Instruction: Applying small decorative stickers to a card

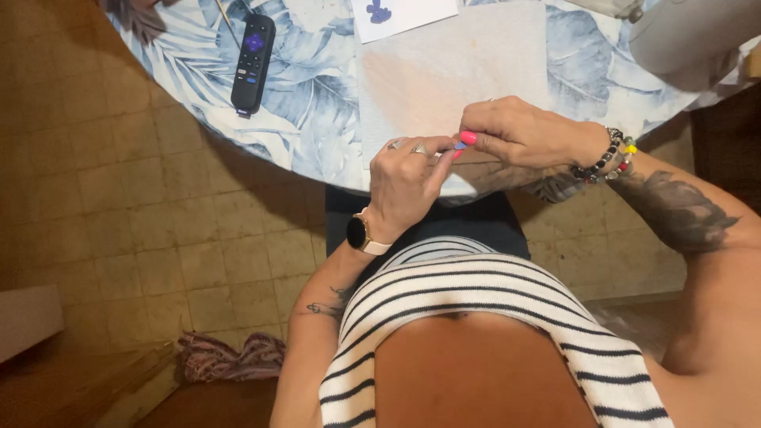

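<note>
A tiny blue object (460,146) sits pinched between the fingertips of both hands, just over the near edge of the tabletop (317,119). It is too small and too covered by fingers to tell what it is. The left hand (408,182) rises from below with rings on two fingers, its grip pressed together on the blue object; a round dark watch (358,233) sits on that wrist. The right hand (519,131) comes in from the right, pink-painted nails closed on the same object, a beaded bracelet (609,157) at its wrist.

Under the hands lies a white paper towel (452,71). Beyond it a white sheet (404,14) with a blue blot is cut off by the top edge. A black remote control (253,63) lies well apart to the left on the leaf-patterned cloth. A pale object (690,36) at the upper right is only partly in view.
</note>
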